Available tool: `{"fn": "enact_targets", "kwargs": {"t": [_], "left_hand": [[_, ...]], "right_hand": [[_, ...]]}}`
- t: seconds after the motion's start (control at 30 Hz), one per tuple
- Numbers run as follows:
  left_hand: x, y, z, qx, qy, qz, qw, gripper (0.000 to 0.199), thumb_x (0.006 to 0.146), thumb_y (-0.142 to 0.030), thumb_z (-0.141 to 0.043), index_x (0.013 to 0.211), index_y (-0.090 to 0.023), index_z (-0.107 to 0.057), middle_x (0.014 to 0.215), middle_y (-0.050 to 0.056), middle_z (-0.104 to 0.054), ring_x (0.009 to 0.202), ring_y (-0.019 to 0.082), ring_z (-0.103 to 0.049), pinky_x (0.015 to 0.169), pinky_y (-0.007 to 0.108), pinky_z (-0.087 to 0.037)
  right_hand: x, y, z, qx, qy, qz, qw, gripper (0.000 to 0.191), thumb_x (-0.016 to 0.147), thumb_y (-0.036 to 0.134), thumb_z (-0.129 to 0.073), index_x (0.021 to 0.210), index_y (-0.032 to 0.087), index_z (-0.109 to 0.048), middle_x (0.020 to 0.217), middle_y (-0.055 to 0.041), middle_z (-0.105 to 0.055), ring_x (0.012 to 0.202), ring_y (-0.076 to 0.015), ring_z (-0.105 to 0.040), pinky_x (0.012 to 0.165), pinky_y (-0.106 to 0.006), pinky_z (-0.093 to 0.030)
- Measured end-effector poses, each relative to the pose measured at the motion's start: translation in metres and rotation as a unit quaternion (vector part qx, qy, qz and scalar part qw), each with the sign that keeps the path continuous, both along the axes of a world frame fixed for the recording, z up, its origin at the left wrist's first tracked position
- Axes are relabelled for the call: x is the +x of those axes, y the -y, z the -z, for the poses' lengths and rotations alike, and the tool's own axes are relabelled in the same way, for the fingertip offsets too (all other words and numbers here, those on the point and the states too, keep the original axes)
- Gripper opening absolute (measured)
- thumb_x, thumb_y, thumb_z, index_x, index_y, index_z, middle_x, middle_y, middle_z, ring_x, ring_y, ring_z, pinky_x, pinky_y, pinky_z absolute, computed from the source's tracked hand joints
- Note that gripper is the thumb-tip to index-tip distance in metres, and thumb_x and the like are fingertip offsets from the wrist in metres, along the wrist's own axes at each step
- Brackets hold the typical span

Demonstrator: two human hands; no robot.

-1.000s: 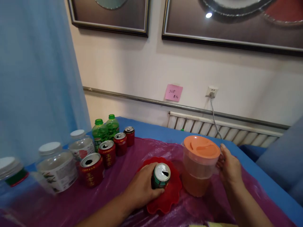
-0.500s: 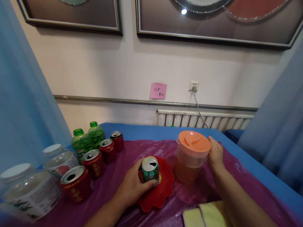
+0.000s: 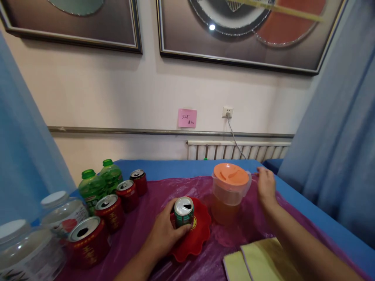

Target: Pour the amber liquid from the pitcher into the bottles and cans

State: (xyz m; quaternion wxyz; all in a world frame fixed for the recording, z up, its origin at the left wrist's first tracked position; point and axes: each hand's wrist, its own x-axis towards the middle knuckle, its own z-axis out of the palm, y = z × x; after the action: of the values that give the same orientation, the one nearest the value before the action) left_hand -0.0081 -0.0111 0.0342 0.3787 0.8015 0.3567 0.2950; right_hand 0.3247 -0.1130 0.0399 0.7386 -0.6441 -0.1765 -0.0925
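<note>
My left hand (image 3: 166, 228) is wrapped round a green drink can (image 3: 184, 212) with a silver top and an open mouth hole. The can is upright over the red scalloped plate (image 3: 199, 242); whether it touches the plate I cannot tell. To the right stands a clear plastic pitcher (image 3: 227, 199) with an orange lid (image 3: 231, 174) and amber liquid inside. My right hand (image 3: 266, 187) is just right of the pitcher's handle, apart from it, with loosely bent fingers and nothing in them.
Several red cans (image 3: 108, 212) stand in a row at left, beside green-capped bottles (image 3: 92, 187) and white-lidded jars (image 3: 63, 212). A folded yellow cloth (image 3: 260, 259) lies at the front right. Purple plastic sheeting (image 3: 166, 187) covers part of the blue table (image 3: 158, 170).
My right hand has let go of the pitcher's handle and moved off to its right. My left hand still holds the green can over the plate. The view has shifted slightly.
</note>
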Motion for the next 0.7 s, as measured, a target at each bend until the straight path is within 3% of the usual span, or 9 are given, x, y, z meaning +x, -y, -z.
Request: {"fn": "enact_targets", "kwargs": {"t": [0.07, 0.13, 0.2, 0.27, 0.37, 0.43, 0.5, 0.6, 0.7], "left_hand": [[0.000, -0.001, 0.002, 0.009, -0.004, -0.017, 1.000, 0.070, 0.062, -0.032, -0.082, 0.126, -0.020, -0.057, 0.127, 0.011, -0.072, 0.119, 0.031, -0.067, 0.106, 0.046, -0.051], [0.001, -0.001, 0.003, 0.016, -0.006, -0.027, 0.999, 0.071, 0.060, -0.031, -0.082, 0.126, -0.020, -0.057, 0.126, 0.011, -0.072, 0.119, 0.032, -0.067, 0.106, 0.047, -0.051], [0.001, 0.000, 0.004, 0.022, -0.005, -0.024, 0.999, 0.072, 0.060, -0.030, -0.081, 0.127, -0.021, -0.056, 0.126, 0.011, -0.072, 0.118, 0.032, -0.068, 0.105, 0.048, -0.052], [0.001, 0.000, 0.004, 0.029, -0.004, -0.015, 0.999, 0.074, 0.060, -0.030, -0.081, 0.129, -0.020, -0.055, 0.128, 0.011, -0.070, 0.120, 0.032, -0.067, 0.106, 0.047, -0.051], [-0.001, -0.001, 0.007, 0.040, -0.002, 0.011, 0.999, 0.081, 0.058, -0.034, -0.083, 0.132, -0.019, -0.052, 0.134, 0.013, -0.067, 0.125, 0.033, -0.063, 0.109, 0.048, -0.049], [-0.002, -0.004, 0.012, 0.050, 0.000, 0.045, 0.998, 0.083, 0.059, -0.035, -0.082, 0.134, -0.021, -0.050, 0.136, 0.013, -0.066, 0.125, 0.033, -0.063, 0.108, 0.047, -0.050], [-0.002, -0.006, 0.018, 0.061, 0.006, 0.074, 0.995, 0.082, 0.060, -0.032, -0.079, 0.136, -0.024, -0.048, 0.134, 0.010, -0.068, 0.121, 0.031, -0.067, 0.104, 0.044, -0.054], [0.001, -0.008, 0.024, 0.058, 0.028, 0.072, 0.995, 0.079, 0.061, -0.027, -0.075, 0.135, -0.026, -0.049, 0.128, 0.008, -0.071, 0.114, 0.030, -0.070, 0.099, 0.041, -0.057], [0.003, -0.006, 0.027, 0.029, 0.064, 0.092, 0.993, 0.081, 0.060, -0.034, -0.081, 0.135, -0.027, -0.052, 0.131, 0.008, -0.070, 0.117, 0.032, -0.069, 0.103, 0.043, -0.055]], "right_hand": [[-0.021, 0.025, -0.004, 0.042, 0.066, 0.039, 0.996, 0.037, 0.089, 0.050, -0.053, 0.109, 0.020, -0.060, 0.109, -0.0065, -0.062, 0.101, -0.0220, -0.059, 0.094, -0.038, -0.045], [-0.057, 0.047, -0.001, 0.075, 0.209, -0.030, 0.975, 0.026, 0.090, 0.041, -0.061, 0.107, 0.021, -0.062, 0.111, -0.0074, -0.062, 0.105, -0.0224, -0.059, 0.097, -0.039, -0.046], [-0.102, 0.057, 0.007, 0.008, 0.254, -0.169, 0.952, 0.023, 0.091, 0.032, -0.063, 0.112, 0.024, -0.063, 0.111, -0.0070, -0.065, 0.103, -0.0217, -0.062, 0.091, -0.035, -0.051], [-0.143, 0.055, 0.016, -0.094, 0.227, -0.283, 0.927, 0.038, 0.087, 0.030, -0.067, 0.124, 0.025, -0.060, 0.123, -0.0086, -0.065, 0.113, -0.0239, -0.063, 0.097, -0.038, -0.051], [-0.183, 0.034, 0.019, -0.205, 0.162, -0.353, 0.898, 0.072, 0.071, 0.031, -0.081, 0.137, 0.022, -0.054, 0.140, -0.0120, -0.059, 0.129, -0.0299, -0.055, 0.111, -0.045, -0.044], [-0.194, 0.019, 0.014, -0.255, 0.128, -0.366, 0.886, 0.086, 0.064, 0.030, -0.084, 0.142, 0.020, -0.051, 0.142, -0.0126, -0.057, 0.133, -0.0317, -0.053, 0.114, -0.047, -0.040], [-0.196, 0.009, 0.007, -0.276, 0.114, -0.373, 0.879, 0.086, 0.062, 0.029, -0.084, 0.141, 0.019, -0.053, 0.137, -0.0117, -0.061, 0.128, -0.0316, -0.056, 0.112, -0.047, -0.042], [-0.195, 0.006, -0.001, -0.273, 0.120, -0.375, 0.878, 0.064, 0.063, 0.029, -0.082, 0.124, 0.021, -0.066, 0.117, -0.0073, -0.069, 0.111, -0.0297, -0.063, 0.101, -0.044, -0.048], [-0.192, 0.011, -0.003, -0.256, 0.124, -0.355, 0.890, 0.050, 0.062, 0.028, -0.081, 0.110, 0.022, -0.071, 0.104, -0.0049, -0.070, 0.100, -0.0285, -0.065, 0.093, -0.042, -0.051]]}}
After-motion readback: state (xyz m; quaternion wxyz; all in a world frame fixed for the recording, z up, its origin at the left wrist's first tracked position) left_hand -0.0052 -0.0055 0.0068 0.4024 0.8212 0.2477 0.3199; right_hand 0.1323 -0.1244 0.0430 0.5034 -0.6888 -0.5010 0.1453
